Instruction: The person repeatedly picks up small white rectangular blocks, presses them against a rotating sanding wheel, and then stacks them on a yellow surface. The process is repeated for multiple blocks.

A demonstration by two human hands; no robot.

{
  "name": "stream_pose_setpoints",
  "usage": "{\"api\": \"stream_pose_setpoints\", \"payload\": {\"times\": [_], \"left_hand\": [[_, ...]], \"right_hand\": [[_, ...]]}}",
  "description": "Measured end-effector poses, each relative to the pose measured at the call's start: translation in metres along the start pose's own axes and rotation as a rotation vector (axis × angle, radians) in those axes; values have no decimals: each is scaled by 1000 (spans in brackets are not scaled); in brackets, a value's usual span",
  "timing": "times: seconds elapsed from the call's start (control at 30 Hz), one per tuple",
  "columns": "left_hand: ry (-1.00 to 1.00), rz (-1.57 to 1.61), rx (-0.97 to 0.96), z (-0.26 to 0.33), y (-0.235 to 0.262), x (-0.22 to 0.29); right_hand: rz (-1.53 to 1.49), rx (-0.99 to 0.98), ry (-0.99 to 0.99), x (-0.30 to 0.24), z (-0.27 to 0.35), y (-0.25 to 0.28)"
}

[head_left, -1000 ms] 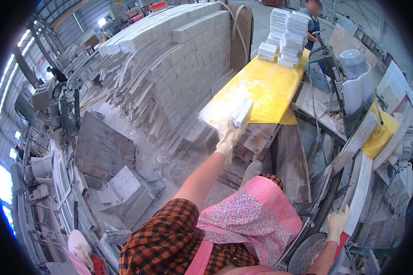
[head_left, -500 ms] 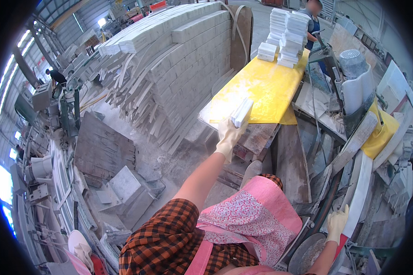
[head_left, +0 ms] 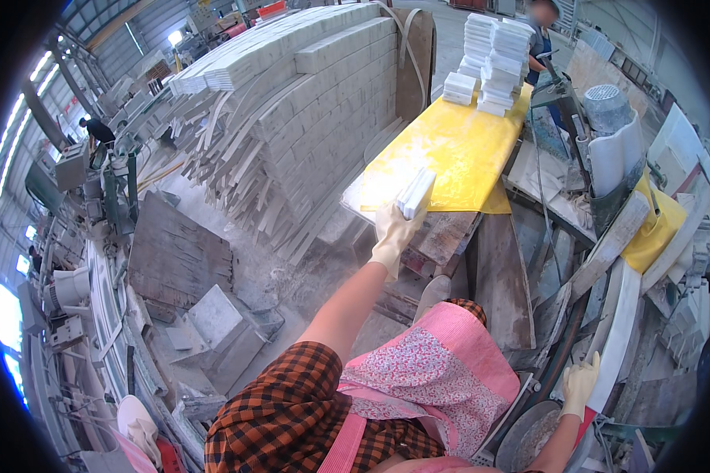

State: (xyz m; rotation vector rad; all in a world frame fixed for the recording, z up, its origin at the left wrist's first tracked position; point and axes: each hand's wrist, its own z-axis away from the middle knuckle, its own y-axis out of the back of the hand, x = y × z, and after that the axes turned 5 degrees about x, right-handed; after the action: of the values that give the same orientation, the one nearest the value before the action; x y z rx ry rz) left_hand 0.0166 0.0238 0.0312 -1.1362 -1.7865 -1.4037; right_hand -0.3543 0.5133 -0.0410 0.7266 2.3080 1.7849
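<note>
My left hand (head_left: 396, 230), in a cream rubber glove, is closed on a short stack of white stone tiles (head_left: 415, 194). The stack rests at the near end of a table spread with a yellow plastic sheet (head_left: 450, 162). My fingertips are partly hidden behind the tiles. At the lower right, my right hand (head_left: 579, 383) wears a matching glove and has its fingers apart, with nothing visible in them. It lies beside a long pale strip (head_left: 619, 339), and I cannot tell whether it touches it. Taller stacks of white tiles (head_left: 503, 67) stand at the table's far end.
Left of the table rises a big pile of stone strips (head_left: 323, 110). A brown board (head_left: 177, 256) and a pale block (head_left: 217, 315) lie at the left. To the right are a cylindrical motor (head_left: 607, 110) and a yellow cloth (head_left: 653, 221). A person (head_left: 538, 39) stands behind the table.
The person behind the table has shifted slightly to the right. My two hands and the tile stack show no visible movement.
</note>
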Motion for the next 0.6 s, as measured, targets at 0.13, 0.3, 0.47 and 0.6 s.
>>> {"api": "stream_pose_setpoints", "payload": {"times": [0.13,0.3,0.47,0.6], "left_hand": [[7,-23,-3,1,2,2],[24,-34,-2,3,8,15],[108,49,-30,2,1,5],[130,50,-18,-5,-16,-46]], "right_hand": [[-8,-5,-4,0,0,-1],[-13,26,14,-5,-1,9],[27,-69,-20,-10,-8,17],[-19,175,72,-14,-15,15]]}}
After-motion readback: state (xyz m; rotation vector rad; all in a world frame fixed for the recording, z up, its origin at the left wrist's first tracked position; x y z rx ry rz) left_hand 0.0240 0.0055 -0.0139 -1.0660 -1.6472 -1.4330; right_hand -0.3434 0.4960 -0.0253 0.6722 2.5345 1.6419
